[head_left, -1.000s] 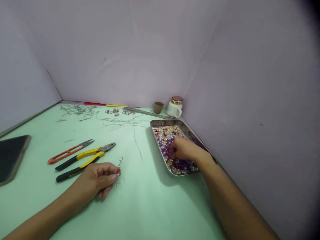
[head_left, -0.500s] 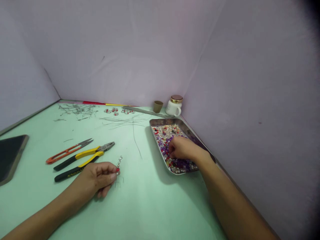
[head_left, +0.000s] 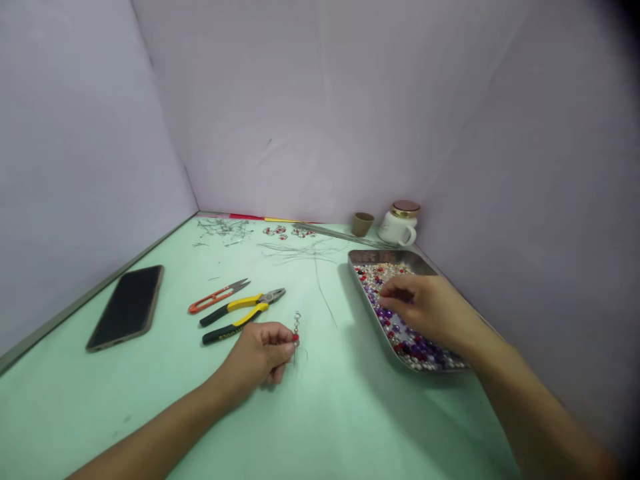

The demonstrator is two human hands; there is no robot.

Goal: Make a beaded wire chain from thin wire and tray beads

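Note:
My left hand (head_left: pixel 264 353) is closed, pinching a short beaded wire (head_left: pixel 297 327) between thumb and forefinger. Clear and silvery beads and one red bead show on it, and thin wire ends hang below. Over the metal tray (head_left: pixel 373 313) of mixed beads, my right hand (head_left: pixel 425 308) has its thumb and fingertips drawn together just above purple beads (head_left: pixel 395 327). Whether a bead sits in that pinch is too small to tell. White, red and purple beads fill much of the tray.
Combination pliers (head_left: pixel 240 313) and orange thread snips (head_left: pixel 219 298) lie beyond my left hand, with a phone (head_left: pixel 127 307) farther left. Loose wires (head_left: pixel 300 252), red-and-clear beaded pieces (head_left: pixel 277 232), a small brown cup (head_left: pixel 362 225) and a lidded white mug (head_left: pixel 397 227) stand or lie at the back.
The view has swung left, so everything sits farther right and the whole phone shows. My right hand has risen from among the beads to just above them. My left hand keeps its pinch.

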